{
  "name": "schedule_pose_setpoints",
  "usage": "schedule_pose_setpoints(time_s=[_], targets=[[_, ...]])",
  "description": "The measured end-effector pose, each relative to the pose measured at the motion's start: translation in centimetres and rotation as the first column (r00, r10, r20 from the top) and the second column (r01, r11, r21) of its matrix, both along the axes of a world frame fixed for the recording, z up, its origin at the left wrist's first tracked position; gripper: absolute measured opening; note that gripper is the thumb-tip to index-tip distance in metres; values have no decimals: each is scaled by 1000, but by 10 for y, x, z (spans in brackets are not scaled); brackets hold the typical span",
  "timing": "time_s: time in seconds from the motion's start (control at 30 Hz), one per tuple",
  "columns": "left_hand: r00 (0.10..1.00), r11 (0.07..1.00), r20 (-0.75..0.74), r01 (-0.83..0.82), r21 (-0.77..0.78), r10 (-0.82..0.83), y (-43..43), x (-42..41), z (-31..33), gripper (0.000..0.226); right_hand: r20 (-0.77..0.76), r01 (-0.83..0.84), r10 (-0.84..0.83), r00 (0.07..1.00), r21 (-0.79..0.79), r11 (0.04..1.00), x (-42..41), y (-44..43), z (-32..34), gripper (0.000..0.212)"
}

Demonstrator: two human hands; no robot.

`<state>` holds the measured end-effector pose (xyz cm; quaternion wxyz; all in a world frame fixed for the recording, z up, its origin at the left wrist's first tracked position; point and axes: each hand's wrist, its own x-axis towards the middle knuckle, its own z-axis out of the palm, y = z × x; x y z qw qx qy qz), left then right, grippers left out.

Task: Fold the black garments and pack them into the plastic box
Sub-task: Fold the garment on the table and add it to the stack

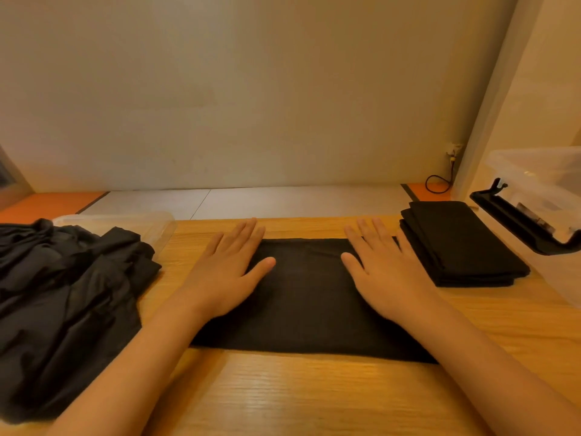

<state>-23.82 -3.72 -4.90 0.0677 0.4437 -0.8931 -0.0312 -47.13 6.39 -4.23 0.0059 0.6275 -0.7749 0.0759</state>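
A black garment (pixel 309 297) lies folded into a flat rectangle in the middle of the wooden table. My left hand (pixel 231 267) presses flat on its left part, fingers straight. On its right part my right hand (pixel 385 270) lies flat the same way. A stack of folded black garments (pixel 456 243) sits to the right of it. An unfolded heap of black garments (pixel 66 297) covers the table's left side. The clear plastic box (pixel 547 171) stands at the far right edge, with a black clip handle (pixel 518 220) hanging from its near rim.
A clear plastic lid or container (pixel 125 220) lies behind the heap at the left. The wooden table (pixel 301 394) has bare surface toward me. A black cable (pixel 438 184) loops by the wall at the back right. A pale wall rises behind.
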Motion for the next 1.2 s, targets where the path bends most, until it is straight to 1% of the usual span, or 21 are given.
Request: schedule_pose_setpoints(time_s=[0.07, 0.13, 0.2, 0.27, 0.33, 0.43, 0.5, 0.6, 0.63, 0.67, 0.73, 0.77, 0.87, 0.9, 0.93, 1.0, 1.03, 1.07, 1.1, 1.17, 1.2], targets=[[995, 995, 42, 90, 33, -91, 29, -12, 0, 75, 24, -140, 140, 990, 21, 990, 28, 12, 1, 56], [987, 989, 90, 128, 77, -135, 49, -18, -10, 65, 28, -233, 232, 972, 87, 969, 50, 21, -10, 55], [987, 987, 88, 125, 98, -133, 55, -12, -19, 59, 52, -247, 242, 969, 149, 957, 53, 26, -19, 54], [991, 988, 69, 110, 105, -118, 52, 4, -22, 55, 90, -233, 222, 971, 149, 961, 40, 31, -21, 52], [991, 988, 78, 101, 115, -110, 49, 23, -22, 65, 96, -200, 187, 978, 149, 968, 21, 42, -20, 51], [997, 982, 34, 64, 176, -71, 45, 47, -22, 95, 74, -113, 102, 992, 167, 979, -7, 62, -21, 52], [999, 978, 14, 32, 205, -36, 46, 57, -20, 102, 80, -48, 34, 996, 180, 982, -19, 73, -20, 52], [1000, 989, 13, 25, 146, -28, 62, 57, -16, 101, 43, 12, -17, 999, 119, 993, -21, 87, -17, 55], [999, 993, 13, 43, 114, -44, 70, 53, -16, 98, 25, -9, 7, 1000, 89, 996, -18, 91, -16, 58], [997, 993, 31, 67, 94, -70, 80, 49, -17, 94, 21, -44, 43, 999, 73, 996, -12, 96, -16, 68], [991, 989, 63, 111, 101, -118, 94, 42, -21, 90, 31, -71, 68, 997, 121, 990, -3, 106, -21, 99], [990, 985, 54, 126, 118, -134, 95, 41, -22, 84, 39, -61, 57, 998, 138, 989, -1, 110, -23, 107], [987, 967, -4, 156, 202, -159, 81, 46, -14, 45, 69, -41, 32, 997, 135, 990, 11, 124, -20, 106], [986, 955, -52, 164, 245, -156, 73, 48, -9, 46, 57, -35, 28, 998, 119, 992, 20, 130, -17, 108], [986, 945, -96, 160, 285, -138, 65, 49, -3, 48, 32, -32, 28, 999, 107, 994, 31, 135, -13, 117], [990, 945, -114, 117, 307, -85, 55, 45, 9, 44, -14, -48, 50, 999, 110, 993, 54, 142, -4, 133], [993, 959, -103, 76, 272, -49, 53, 41, 12, 41, -11, -70, 72, 997, 106, 992, 62, 145, 3, 131], [994, 972, -107, 32, 235, -6, 54, 36, 14, 38, 11, -99, 99, 995, 97, 990, 69, 147, 9, 122], [986, 977, -163, 0, 215, 36, 58, 29, 14, 35, 61, -129, 126, 990, 55, 990, 73, 147, 15, 104], [916, 970, -376, -55, 236, 143, 82, 11, 11, 33, 182, -137, 140, 973, -29, 990, 70, 136, 28, 61], [889, 969, -416, -103, 223, 190, 98, 0, 8, 39, 191, -146, 156, 969, -67, 987, 65, 128, 29, 48]])
